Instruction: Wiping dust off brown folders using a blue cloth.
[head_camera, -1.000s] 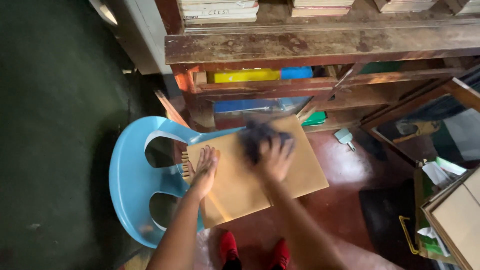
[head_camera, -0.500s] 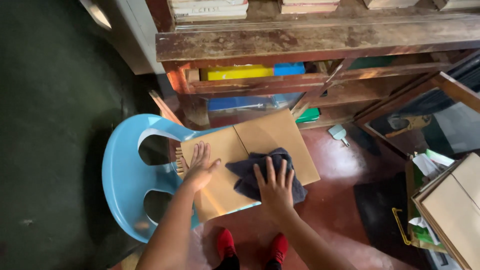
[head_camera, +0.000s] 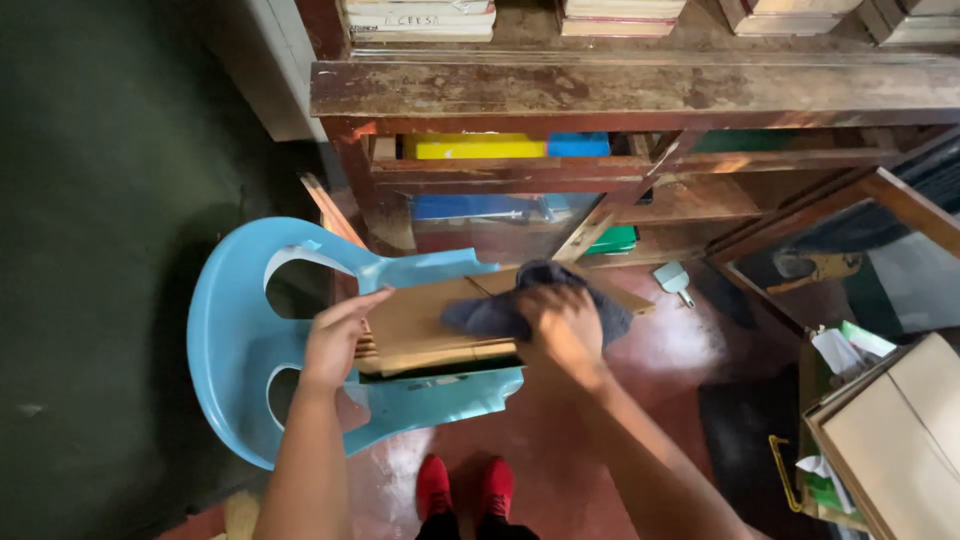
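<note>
A brown cardboard sheet is laid on the light blue plastic chair, long axis from 9 to 3 o'clock. Its 9 o'clock edge is steadied by the open left hand. A dark cloth is pressed down at its 3 o'clock end by the nearer right hand, fingers curled over it.

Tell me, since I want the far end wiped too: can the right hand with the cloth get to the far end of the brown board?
Probably yes. The right hand presses the dark cloth on the brown board, and nothing lies on the board beyond it. The left hand steadies the near-left edge.
</note>
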